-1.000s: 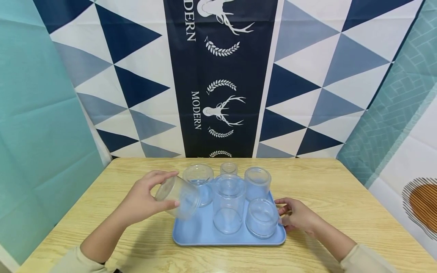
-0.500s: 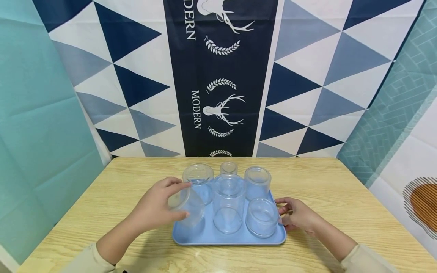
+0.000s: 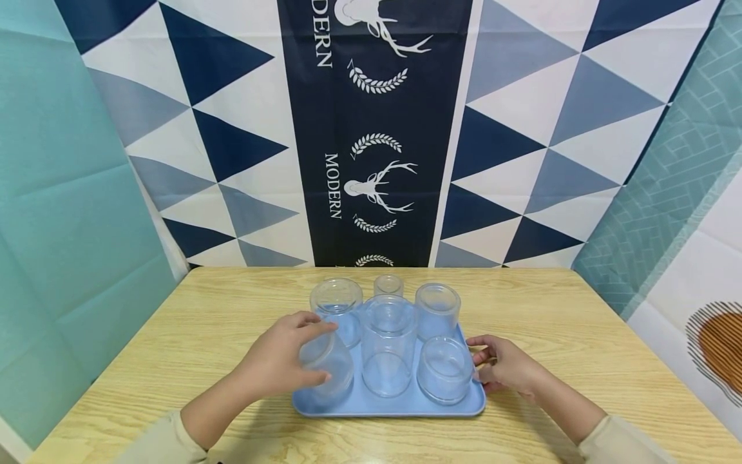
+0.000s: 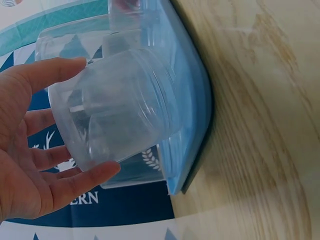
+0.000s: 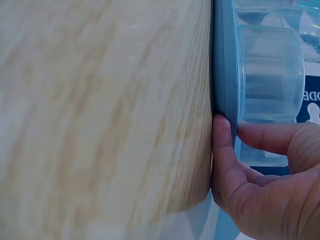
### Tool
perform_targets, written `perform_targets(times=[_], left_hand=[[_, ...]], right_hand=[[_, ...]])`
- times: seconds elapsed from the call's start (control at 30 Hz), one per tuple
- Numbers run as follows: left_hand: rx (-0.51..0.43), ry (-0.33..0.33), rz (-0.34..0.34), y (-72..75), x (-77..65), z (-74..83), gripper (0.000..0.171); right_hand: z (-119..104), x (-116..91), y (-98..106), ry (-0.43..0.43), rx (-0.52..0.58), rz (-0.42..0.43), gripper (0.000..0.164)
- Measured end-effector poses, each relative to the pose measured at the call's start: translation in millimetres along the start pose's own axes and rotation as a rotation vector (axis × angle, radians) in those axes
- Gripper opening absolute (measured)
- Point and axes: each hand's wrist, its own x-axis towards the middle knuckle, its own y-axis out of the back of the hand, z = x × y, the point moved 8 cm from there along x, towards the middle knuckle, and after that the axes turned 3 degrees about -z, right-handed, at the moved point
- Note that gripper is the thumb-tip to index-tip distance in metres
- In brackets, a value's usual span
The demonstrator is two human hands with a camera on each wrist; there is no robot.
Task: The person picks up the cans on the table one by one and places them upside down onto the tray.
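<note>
My left hand point(image 3: 281, 357) grips a clear plastic jar point(image 3: 339, 370) over the front left corner of the blue tray point(image 3: 377, 407). Thumb and fingers spread round the jar's sides near its upper end. In the left wrist view the jar point(image 4: 112, 107) leans a little, its ridged end at the tray point(image 4: 197, 90). On the tray's right side, my right hand point(image 3: 507, 367) pinches the rim. The right wrist view has its thumb above the tray edge point(image 5: 225, 65) and the forefinger below. A short clear jar point(image 3: 445, 374) stands just inside that rim.
A tall clear jar point(image 3: 388, 348) stands mid-tray. Behind it are a wide jar point(image 3: 337, 309) at left, a small jar point(image 3: 387, 285) at the back and another jar point(image 3: 437, 312) at right. The wooden table point(image 3: 232, 303) ends at a patterned cloth backdrop point(image 3: 371, 129).
My left hand has moved right and down with the jar, bringing it from a strong tilt to nearly upright at the tray's front left. The right hand stays on the rim.
</note>
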Motion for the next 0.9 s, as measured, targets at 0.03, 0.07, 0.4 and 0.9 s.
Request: perform_targets(times=[0.03,0.07,0.4,0.9], left_hand=[[0.006,-0.002,-0.005,-1.6,0.4,0.5,0.067],[0.007,-0.002,-0.014,-3.5,0.9,1.0,0.066],[0.098,-0.012,-0.074,-14.0,7.4,7.7,0.064],[0.15,-0.026,-0.08,-23.3,10.5,10.8,0.064]], right_hand=[[0,0,0,0.001,0.0,-0.002,0.069],[0,0,0,0.002,0.0,-0.003,0.069],[0,-1,0,0.001,0.005,0.003,0.069],[-2,-2,-1,-0.003,-0.005,0.01,0.068]])
